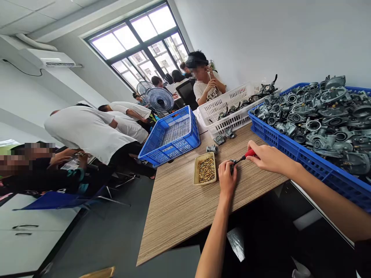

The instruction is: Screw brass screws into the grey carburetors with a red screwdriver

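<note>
My right hand [268,157] is closed round a red-handled screwdriver [248,154], whose tip points left at a small grey metal part [232,163]. My left hand [227,178] is wrapped over that part and holds it down on the wooden table [179,208]. Just left of my left hand sits a shallow beige tray [205,169] filled with small brass screws.
A blue crate [292,150] heaped with grey metal carburetor bodies stands at the right. A white basket [228,106] with a few parts and an almost bare blue basket [171,137] stand farther back. Loose parts [212,148] lie between them. Several people sit or bend at the left and back.
</note>
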Demonstrator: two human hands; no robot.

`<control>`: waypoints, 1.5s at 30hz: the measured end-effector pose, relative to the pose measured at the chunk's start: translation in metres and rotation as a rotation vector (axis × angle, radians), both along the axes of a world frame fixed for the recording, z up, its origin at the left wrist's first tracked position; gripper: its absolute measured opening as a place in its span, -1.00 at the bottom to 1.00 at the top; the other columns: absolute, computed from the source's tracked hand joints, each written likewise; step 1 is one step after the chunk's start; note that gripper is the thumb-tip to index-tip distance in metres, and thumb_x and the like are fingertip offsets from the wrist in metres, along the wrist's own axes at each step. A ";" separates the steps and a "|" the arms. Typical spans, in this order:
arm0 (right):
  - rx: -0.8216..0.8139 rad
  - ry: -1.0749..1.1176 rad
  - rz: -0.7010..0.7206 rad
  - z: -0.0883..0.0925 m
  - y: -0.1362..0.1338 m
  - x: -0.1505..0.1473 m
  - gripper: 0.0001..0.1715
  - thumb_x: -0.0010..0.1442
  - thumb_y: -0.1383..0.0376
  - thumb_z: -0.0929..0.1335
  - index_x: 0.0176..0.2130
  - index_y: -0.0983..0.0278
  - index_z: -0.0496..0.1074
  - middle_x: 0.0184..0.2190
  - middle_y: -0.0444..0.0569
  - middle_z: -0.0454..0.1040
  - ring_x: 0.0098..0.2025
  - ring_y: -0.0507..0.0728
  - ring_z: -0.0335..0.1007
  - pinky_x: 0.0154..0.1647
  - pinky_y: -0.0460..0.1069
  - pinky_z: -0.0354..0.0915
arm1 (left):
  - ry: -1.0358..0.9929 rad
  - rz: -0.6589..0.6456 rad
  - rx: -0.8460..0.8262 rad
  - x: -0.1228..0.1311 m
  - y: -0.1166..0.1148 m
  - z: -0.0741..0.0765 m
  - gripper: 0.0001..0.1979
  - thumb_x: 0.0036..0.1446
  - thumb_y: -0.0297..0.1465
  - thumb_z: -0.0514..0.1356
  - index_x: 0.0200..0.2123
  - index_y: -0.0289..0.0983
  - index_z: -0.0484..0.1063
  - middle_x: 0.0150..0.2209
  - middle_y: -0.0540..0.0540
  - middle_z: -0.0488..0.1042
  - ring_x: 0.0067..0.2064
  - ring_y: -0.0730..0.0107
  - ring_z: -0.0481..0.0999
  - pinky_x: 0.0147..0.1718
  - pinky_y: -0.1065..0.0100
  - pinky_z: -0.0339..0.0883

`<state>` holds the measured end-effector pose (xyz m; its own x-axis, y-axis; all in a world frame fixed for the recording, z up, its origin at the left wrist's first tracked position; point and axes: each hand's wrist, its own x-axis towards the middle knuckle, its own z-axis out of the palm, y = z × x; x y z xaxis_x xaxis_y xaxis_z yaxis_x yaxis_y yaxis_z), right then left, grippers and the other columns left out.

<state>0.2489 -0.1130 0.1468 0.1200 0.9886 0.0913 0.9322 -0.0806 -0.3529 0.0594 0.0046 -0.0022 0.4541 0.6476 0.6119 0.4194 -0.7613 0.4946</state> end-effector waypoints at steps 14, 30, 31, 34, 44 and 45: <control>0.017 0.011 -0.011 -0.003 0.001 0.001 -0.80 0.50 0.13 0.25 -0.02 0.20 0.21 -0.24 0.05 0.63 -0.19 0.31 0.62 -0.36 -0.01 0.17 | 0.015 -0.003 0.024 0.000 0.002 -0.003 -0.86 0.40 -0.43 0.15 -0.07 -0.18 0.50 -0.01 -0.18 0.51 0.08 0.16 0.48 0.09 0.10 0.41; -0.008 -0.035 -0.027 -0.003 0.001 -0.002 -0.74 0.50 0.07 0.25 -0.04 0.21 0.23 -0.31 0.05 0.61 -0.26 0.32 0.61 -0.40 -0.01 0.11 | -0.016 -0.021 0.000 0.000 0.001 0.000 -0.85 0.42 -0.44 0.12 -0.06 -0.18 0.49 -0.04 -0.17 0.52 0.06 0.18 0.48 0.09 0.10 0.40; -0.002 -0.014 -0.012 -0.003 0.001 -0.001 -0.75 0.49 0.08 0.26 -0.03 0.21 0.24 -0.29 0.05 0.62 -0.24 0.31 0.61 -0.39 -0.01 0.13 | -0.017 -0.023 -0.004 0.000 0.001 0.000 -0.85 0.41 -0.45 0.12 -0.06 -0.18 0.48 -0.04 -0.17 0.53 0.06 0.18 0.48 0.09 0.10 0.40; 0.028 0.102 0.075 -0.002 -0.001 0.000 -0.79 0.46 0.20 0.29 0.04 0.18 0.22 -0.17 0.01 0.64 -0.15 0.25 0.62 -0.31 -0.03 0.20 | -0.023 -0.018 -0.004 0.000 0.000 0.001 -0.88 0.39 -0.44 0.16 -0.06 -0.18 0.45 -0.06 -0.16 0.53 0.04 0.17 0.48 0.09 0.10 0.39; -0.016 -0.053 -0.050 0.000 0.000 -0.006 -0.72 0.51 0.06 0.26 -0.03 0.21 0.23 -0.29 0.04 0.63 -0.25 0.28 0.62 -0.41 -0.03 0.07 | -0.024 0.005 -0.012 0.001 0.001 -0.001 -0.93 0.39 -0.41 0.18 -0.10 -0.17 0.44 -0.07 -0.15 0.53 0.02 0.17 0.49 0.07 0.12 0.39; -0.005 -0.019 -0.025 -0.001 0.000 -0.005 -0.74 0.50 0.08 0.27 -0.01 0.21 0.22 -0.27 0.03 0.63 -0.24 0.27 0.62 -0.40 -0.03 0.08 | -0.023 0.004 -0.010 0.001 0.001 -0.001 -0.93 0.39 -0.41 0.17 -0.10 -0.17 0.44 -0.06 -0.15 0.53 0.03 0.17 0.49 0.07 0.12 0.39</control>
<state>0.2434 -0.1132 0.1462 0.1435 0.9856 0.0892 0.9362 -0.1060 -0.3350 0.0606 0.0056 -0.0036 0.4371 0.6555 0.6159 0.4112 -0.7546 0.5113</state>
